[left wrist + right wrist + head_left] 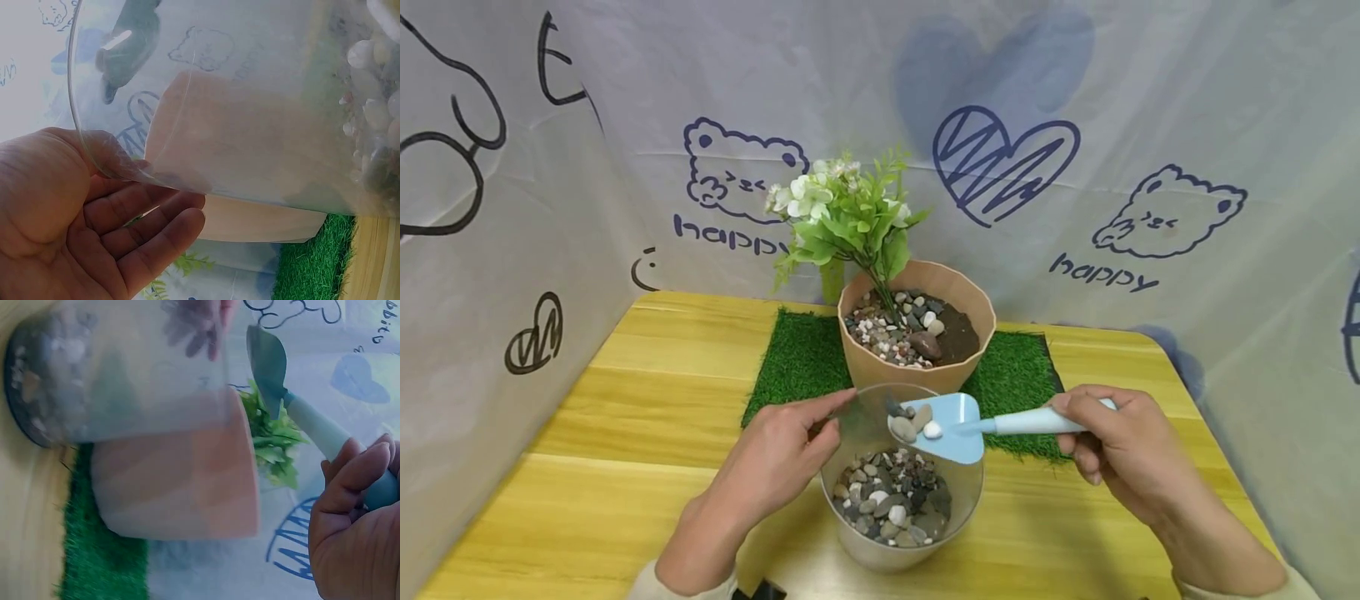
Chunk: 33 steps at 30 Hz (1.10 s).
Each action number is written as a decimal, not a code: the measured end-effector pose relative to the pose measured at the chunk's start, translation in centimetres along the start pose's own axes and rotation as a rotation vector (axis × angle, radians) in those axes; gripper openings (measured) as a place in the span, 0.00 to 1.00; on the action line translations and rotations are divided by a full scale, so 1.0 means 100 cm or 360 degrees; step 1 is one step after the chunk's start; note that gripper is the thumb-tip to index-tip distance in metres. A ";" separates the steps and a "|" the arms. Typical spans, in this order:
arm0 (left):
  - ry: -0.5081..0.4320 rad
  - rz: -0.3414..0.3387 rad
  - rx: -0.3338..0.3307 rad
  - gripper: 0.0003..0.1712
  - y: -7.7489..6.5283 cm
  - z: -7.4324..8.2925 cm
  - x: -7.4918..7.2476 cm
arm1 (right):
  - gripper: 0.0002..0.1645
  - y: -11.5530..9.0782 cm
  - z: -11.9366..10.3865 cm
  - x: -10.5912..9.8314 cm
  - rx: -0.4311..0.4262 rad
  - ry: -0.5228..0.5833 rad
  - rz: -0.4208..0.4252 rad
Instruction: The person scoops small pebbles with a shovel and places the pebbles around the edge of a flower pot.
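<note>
My right hand (1123,442) grips the pale handle of a light blue hand trowel (958,429). Several pebbles (910,423) lie on its blade, which is held over the mouth of a clear plastic bucket (904,533). Grey, white and brown stones (895,500) fill the lower part of this bucket. My left hand (119,212) pinches the bucket's rim, thumb inside and fingers outside. Just behind stands a peach flowerpot (917,375) with dark soil, pebbles and a white-flowered plant (850,217) leaning left.
Under the flowerpot lies a green artificial grass mat (801,354). All of it rests on a yellow wooden table (692,367). A pale cloth (865,100) with bear and heart drawings hangs behind and at the sides.
</note>
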<state>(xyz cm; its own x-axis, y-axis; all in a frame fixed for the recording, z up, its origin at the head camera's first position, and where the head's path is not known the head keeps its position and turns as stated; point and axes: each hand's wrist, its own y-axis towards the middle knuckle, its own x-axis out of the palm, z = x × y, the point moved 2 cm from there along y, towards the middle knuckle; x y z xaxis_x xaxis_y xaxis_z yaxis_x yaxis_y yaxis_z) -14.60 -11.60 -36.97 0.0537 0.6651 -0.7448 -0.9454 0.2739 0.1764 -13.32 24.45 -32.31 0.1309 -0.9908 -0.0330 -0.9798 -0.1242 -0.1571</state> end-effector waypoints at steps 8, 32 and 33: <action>0.0002 -0.0001 -0.0008 0.28 0.001 0.000 -0.001 | 0.14 0.029 -0.036 -0.017 -0.0140 0.0041 0.0271; -0.0034 -0.0033 -0.0072 0.28 0.000 0.000 0.001 | 0.19 0.101 -0.072 0.018 -0.0476 -0.1346 0.0798; -0.0035 -0.0033 -0.0073 0.28 0.001 0.000 0.001 | 0.19 0.101 -0.073 0.021 -0.0521 -0.1434 0.0800</action>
<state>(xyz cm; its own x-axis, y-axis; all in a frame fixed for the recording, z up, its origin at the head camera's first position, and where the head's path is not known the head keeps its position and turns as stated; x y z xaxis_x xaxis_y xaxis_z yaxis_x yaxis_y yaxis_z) -14.65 -11.54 -37.07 0.0799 0.6748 -0.7337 -0.9578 0.2559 0.1310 -24.06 20.72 -26.79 -0.3649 -0.5456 -0.7544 -0.9277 0.1449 0.3439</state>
